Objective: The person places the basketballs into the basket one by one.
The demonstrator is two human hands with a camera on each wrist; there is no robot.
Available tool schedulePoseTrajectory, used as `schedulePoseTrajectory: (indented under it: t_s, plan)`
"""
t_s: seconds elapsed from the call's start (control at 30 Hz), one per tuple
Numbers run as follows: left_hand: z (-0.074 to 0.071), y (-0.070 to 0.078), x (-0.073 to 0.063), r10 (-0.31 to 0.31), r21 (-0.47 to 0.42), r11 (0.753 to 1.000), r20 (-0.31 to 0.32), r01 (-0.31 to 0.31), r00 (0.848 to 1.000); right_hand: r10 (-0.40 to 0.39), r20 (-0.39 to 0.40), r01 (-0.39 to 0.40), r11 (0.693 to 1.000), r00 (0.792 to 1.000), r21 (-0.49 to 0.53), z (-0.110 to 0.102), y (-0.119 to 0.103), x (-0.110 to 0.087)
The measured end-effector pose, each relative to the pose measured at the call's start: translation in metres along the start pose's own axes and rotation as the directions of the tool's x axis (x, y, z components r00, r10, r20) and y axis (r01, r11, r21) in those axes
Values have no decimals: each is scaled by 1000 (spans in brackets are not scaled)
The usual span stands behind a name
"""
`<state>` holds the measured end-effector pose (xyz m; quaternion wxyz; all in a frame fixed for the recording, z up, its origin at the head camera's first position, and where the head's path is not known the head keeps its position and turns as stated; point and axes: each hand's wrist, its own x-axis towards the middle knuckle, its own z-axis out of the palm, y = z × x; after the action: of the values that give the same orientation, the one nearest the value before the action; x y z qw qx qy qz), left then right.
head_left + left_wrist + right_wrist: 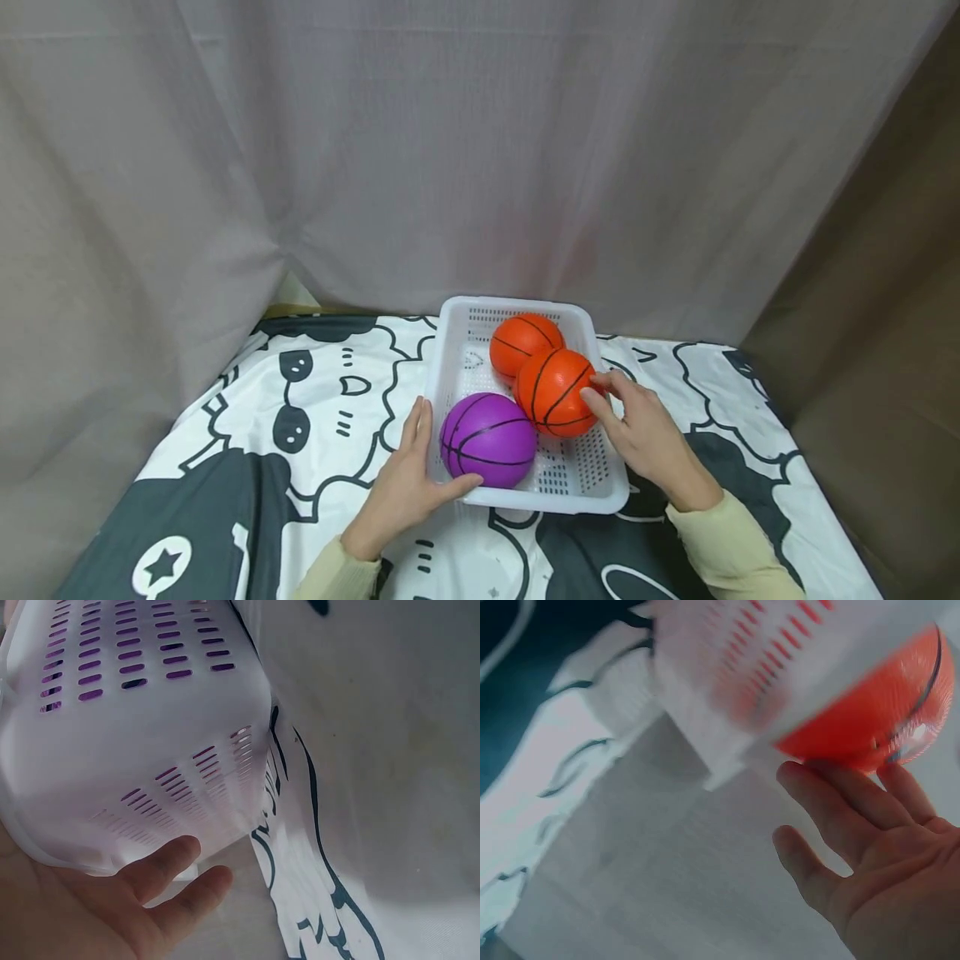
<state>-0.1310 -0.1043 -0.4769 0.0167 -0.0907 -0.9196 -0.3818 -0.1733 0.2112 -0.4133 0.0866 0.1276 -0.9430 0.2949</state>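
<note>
A white perforated plastic basket (577, 500) holds a purple toy basketball (487, 440) at its near left. Two orange toy basketballs are with it: one farther back (525, 337), the other (555, 392) nearer and overlapping it in the head view. My left hand (408, 483) touches the basket's near left corner, fingers extended along the outer side and thumb at the front rim. With thumb and fingertips, my right hand (648, 433) touches the right side of the nearer orange ball. In the right wrist view its fingers (832, 810) look loosely extended against that ball.
A white cloth with dark cartoon drawings (330, 450) covers the surface under the basket. Grey-beige curtain fabric (465, 150) hangs right behind the basket, and a darker fabric side (870, 375) stands at the right.
</note>
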Motion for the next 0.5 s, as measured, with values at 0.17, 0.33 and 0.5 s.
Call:
schedulePoseTrajectory:
  t_s: [0.17,0.33,0.5]
  plan:
    - [0,-1,-2,-28,-21,999,20,29,999,47,10,-46,998,999,-52,8,14,-10]
    - [2,-3,-2,-27,-32,999,21,27,999,-6,-143,-3,998,990,-64,3,27,-19]
    - [4,-2,-4,-17,-32,999,13,18,1000,27,-196,-37,998,980,-48,-5,35,-22]
